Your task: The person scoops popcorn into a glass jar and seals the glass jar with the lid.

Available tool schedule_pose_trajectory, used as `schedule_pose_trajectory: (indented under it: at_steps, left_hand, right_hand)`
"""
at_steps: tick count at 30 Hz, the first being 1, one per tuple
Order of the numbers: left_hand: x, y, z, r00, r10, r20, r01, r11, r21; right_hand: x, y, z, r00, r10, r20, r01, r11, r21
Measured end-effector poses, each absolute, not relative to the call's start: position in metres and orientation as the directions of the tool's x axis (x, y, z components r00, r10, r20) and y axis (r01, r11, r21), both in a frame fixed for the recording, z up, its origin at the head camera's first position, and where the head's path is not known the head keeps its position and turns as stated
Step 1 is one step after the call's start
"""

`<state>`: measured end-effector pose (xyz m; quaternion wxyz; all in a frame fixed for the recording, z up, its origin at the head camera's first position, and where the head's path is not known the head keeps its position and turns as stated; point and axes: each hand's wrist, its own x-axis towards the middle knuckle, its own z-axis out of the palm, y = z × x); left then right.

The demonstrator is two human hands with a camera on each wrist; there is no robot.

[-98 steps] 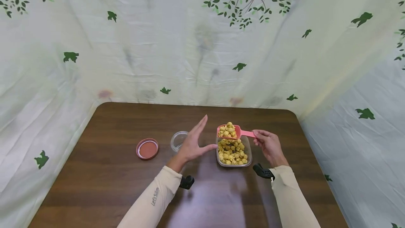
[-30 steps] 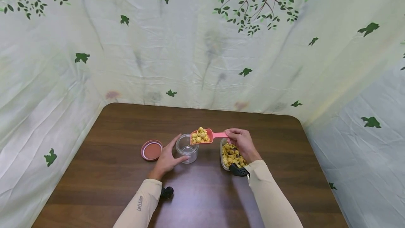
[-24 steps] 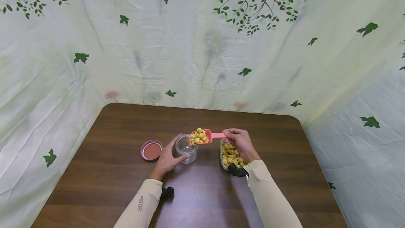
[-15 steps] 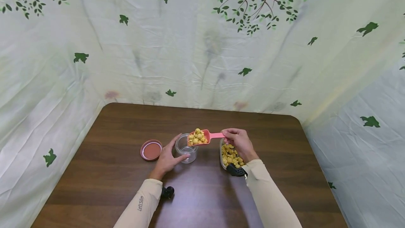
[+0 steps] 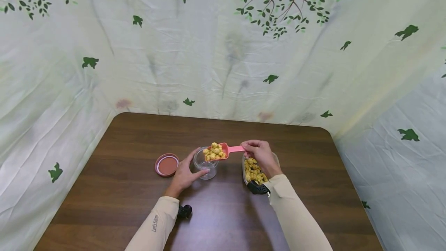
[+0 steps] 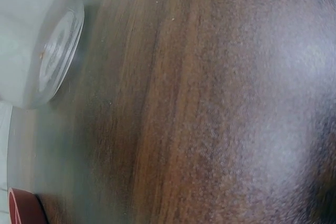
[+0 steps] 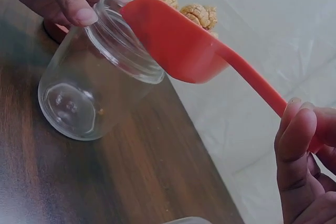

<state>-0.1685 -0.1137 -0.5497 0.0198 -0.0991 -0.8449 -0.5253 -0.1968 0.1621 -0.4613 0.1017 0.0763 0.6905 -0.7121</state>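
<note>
My left hand holds a clear jar near its mouth, thumb on the near side. In the right wrist view the left thumb lies against the neck of the jar, which has no lid on. My right hand pinches the handle of a pink-red scoop heaped with caramel popcorn. The scoop's front edge sits over the jar's rim, slightly tipped towards it. A clear square container of popcorn stands partly hidden under my right hand and wrist.
A reddish-brown screw lid lies on the wooden table, left of my left hand. Its edge also shows in the left wrist view as a red rim. A pale leaf-printed curtain hangs behind the table.
Since the oldest frame, my left hand has taken hold of the jar, and the loaded scoop has travelled left from the container. In the latest moments it moves slightly further left over the jar.
</note>
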Motion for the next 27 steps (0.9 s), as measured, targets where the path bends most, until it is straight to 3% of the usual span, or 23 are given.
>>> schedule_pose_trajectory:
  at_steps: [16,27]
  left_hand:
    - [-0.169,-0.114,-0.549,-0.980,0.151,0.126,0.182,0.450,0.874]
    - [-0.169,-0.114,-0.550,-0.979,0.154,0.135,0.190,0.435,0.880]
  right_hand:
    - [-0.194,0.152,-0.432,-0.986,-0.056,-0.157,0.147,0.153,-0.977]
    - [-0.185,0.138,-0.417,-0.990,-0.109,0.087,-0.124,0.399,-0.909]
